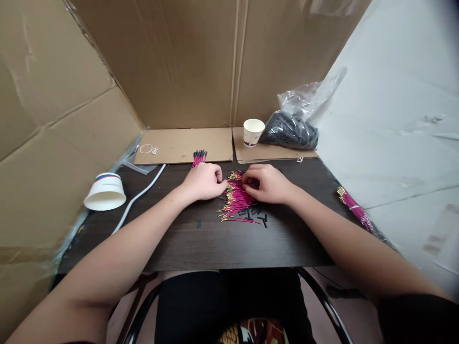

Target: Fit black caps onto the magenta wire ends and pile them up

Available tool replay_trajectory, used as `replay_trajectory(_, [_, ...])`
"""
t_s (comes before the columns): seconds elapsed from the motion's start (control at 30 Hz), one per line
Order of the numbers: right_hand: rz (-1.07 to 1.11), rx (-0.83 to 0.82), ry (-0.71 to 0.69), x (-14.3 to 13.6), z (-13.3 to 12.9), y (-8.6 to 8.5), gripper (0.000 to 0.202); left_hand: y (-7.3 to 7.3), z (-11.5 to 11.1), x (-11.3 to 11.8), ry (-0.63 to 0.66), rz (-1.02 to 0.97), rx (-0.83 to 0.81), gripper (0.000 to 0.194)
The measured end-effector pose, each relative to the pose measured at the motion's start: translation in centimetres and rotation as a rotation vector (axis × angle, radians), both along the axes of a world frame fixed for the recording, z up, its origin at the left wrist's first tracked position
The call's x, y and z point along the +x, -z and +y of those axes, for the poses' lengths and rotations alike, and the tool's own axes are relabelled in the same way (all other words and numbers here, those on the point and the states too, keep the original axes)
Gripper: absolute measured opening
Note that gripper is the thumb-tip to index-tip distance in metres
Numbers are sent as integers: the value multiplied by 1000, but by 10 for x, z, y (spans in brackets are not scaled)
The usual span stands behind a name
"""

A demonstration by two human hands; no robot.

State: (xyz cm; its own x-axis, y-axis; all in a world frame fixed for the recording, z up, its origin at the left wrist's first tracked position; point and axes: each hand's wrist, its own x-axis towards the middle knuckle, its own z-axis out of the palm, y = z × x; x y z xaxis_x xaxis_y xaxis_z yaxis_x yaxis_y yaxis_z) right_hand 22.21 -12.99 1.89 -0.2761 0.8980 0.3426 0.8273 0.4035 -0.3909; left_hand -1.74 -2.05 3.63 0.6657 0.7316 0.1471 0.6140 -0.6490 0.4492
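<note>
two bare arms reach over the dark table (201, 243). the left hand (205, 181) and right hand (268, 184) curl close together, pinching at a messy pile of pink wires (236, 203) with gold tips.

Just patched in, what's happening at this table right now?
A person sits at a dark table walled in by cardboard. Both hands rest on a loose pile of pink wires with gold tips: the left hand at its left edge, the right hand on top, fingers curled as if pinching something small. Short black sleeves lie scattered beside the pile. A finished-looking pink bundle sits behind, another wire bundle lies at the right edge, and an upright paper cup stands beside a bag of black parts.
</note>
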Motion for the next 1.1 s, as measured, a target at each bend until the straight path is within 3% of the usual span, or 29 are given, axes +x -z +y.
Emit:
replay_trajectory(0.47, [14,40,-14,0,1,2,8,0,3,-4,90,-2,-36,3])
replay_trajectory(0.67, [125,241,-38,-8,-6,-7,36,0,-5,-1,194,-297,-91,9])
replay_trajectory(0.83, [180,203,-127,-13,-5,-7,18,6,-11,4,259,-424,-242,21])
replay_trajectory(1.0, [270,213,22,-8,-1,-7,16,10,-4,4,229,-449,-184,31])
replay_trajectory(1.1, [451,224,170,-3,2,-5,18,13,-3,4,233,-395,-76,27])
